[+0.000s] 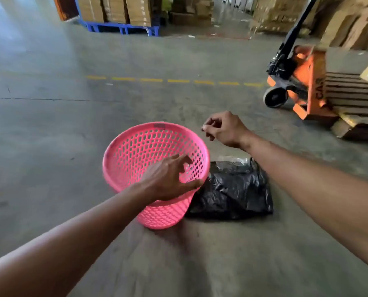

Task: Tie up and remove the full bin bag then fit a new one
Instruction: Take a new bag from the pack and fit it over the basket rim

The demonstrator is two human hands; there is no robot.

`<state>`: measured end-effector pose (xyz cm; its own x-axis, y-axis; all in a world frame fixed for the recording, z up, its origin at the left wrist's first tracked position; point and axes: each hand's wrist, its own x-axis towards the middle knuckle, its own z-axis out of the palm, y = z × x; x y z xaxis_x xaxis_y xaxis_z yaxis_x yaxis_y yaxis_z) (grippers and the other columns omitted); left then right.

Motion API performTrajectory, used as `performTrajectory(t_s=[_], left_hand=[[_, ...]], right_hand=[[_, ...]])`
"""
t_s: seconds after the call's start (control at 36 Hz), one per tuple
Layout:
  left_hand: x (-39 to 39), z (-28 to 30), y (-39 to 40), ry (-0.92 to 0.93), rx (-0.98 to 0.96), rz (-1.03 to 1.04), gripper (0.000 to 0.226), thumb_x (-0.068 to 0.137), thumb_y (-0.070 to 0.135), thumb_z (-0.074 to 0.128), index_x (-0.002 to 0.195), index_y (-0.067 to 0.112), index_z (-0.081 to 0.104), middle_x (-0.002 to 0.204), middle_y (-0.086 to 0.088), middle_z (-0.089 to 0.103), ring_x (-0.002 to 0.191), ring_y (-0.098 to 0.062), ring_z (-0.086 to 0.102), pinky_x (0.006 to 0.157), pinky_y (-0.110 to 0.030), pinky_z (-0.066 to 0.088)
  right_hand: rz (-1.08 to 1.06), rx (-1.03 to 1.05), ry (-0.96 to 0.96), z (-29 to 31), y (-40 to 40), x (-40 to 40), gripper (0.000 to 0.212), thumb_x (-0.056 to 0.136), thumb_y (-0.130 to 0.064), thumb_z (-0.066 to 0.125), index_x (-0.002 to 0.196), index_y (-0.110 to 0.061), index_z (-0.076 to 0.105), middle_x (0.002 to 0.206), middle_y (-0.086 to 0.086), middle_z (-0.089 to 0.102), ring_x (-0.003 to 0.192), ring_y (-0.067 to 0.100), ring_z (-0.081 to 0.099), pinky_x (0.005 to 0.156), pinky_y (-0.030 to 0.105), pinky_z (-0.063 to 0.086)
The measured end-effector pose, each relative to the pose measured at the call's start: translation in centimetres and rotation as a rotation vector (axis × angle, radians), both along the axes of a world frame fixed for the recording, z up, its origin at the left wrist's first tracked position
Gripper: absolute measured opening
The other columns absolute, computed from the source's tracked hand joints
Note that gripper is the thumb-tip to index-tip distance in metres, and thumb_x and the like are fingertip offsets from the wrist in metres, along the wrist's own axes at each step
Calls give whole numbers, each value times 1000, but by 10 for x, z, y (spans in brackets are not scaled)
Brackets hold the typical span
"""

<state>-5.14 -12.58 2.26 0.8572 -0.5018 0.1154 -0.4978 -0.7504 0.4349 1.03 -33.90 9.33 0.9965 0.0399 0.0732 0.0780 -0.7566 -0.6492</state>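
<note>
A pink perforated plastic bin [136, 146] stands on the concrete floor with no bag inside it. A black bin bag [232, 189] lies crumpled and fairly flat on the floor, touching the bin's right side. My left hand [170, 179] is over the bin's near right rim, fingers spread and curled above the inside, thumb lying along the rim. Whether it grips the rim I cannot tell. My right hand [223, 129] hovers beyond the bag, to the right of the bin's far rim, fingers curled in with thumb and forefinger pinched together and nothing visible between them.
An orange pallet jack [303, 82] stands at the right under a wooden pallet [354, 123] of cardboard. Stacked cartons sit on a blue pallet [119, 26] at the back. A yellow dashed line [174, 80] crosses the floor.
</note>
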Motion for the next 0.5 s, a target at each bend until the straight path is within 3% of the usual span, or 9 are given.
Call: performTrajectory(t_s=[0.11, 0.28, 0.39, 0.5], left_hand=[[-1, -22, -41, -89, 101, -13, 67, 77, 76, 56, 128, 32, 50, 114, 5, 71, 99, -26, 70, 80, -43, 57], [5, -46, -57, -118, 50, 43, 40, 84, 56, 59, 114, 31, 53, 91, 2, 75, 82, -30, 71, 68, -41, 56], [8, -56, -55, -137, 37, 57, 29, 85, 56, 59, 102, 32, 61, 80, 11, 71, 65, -16, 66, 63, -36, 55], [10, -57, -54, -144, 44, 72, 30, 85, 59, 58, 100, 34, 60, 72, 19, 66, 60, -10, 64, 60, -34, 55]], right_hand=[[-160, 4, 131, -69, -83, -13, 9, 87, -23, 71, 82, -18, 75, 79, 5, 78, 70, 20, 74, 75, 32, 59], [-483, -23, 295, -186, -173, -30, 19, 86, -23, 70, 99, -10, 73, 106, 11, 75, 106, 30, 68, 81, 27, 46], [-737, -19, 390, -250, -212, -37, 57, 81, -31, 74, 127, -1, 57, 137, 21, 57, 132, 37, 51, 106, 38, 41], [-842, 128, 568, -293, -230, -42, 103, 76, -42, 81, 152, 2, 26, 157, 24, 38, 143, 38, 41, 116, 44, 36]])
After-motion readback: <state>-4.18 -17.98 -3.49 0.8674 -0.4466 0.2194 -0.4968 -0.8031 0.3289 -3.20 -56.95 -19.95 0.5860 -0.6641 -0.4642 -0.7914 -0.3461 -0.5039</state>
